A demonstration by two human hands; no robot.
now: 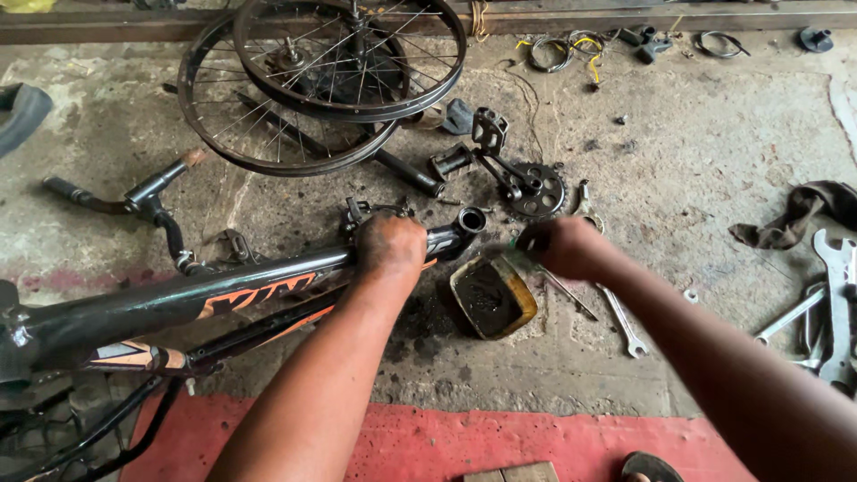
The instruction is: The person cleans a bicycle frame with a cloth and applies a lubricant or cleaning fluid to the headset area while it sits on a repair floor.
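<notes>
Bike frame [223,295], black with orange marks, lies on its side on the dirty concrete floor [696,152]. It runs from the lower left up toward the middle. Its open round tube end [471,220] points up and to the right.

The left hand [390,247] is closed around the frame tube, just beside that open end. This hand is dark with grease. The right hand [562,247] is curled shut just to the right of the tube end. It seems to pinch something small and dark, but that part is blurry, so I cannot tell what it is.

Right below and between the two hands sits a small tin [493,296] with dark grease in it. A thin silver wrench [622,321] lies on the floor near the tin, under the right arm.

Above the hands lies a crank with a toothed ring and a pedal [518,174]. Farther up, two spoked wheels [326,76] lie one over the other. Black handlebars [134,201] lie to the left of the wheels. On the far right are a dark rag [799,214] and more big wrenches [835,303]. A red strip of floor [500,442] runs along the bottom.
</notes>
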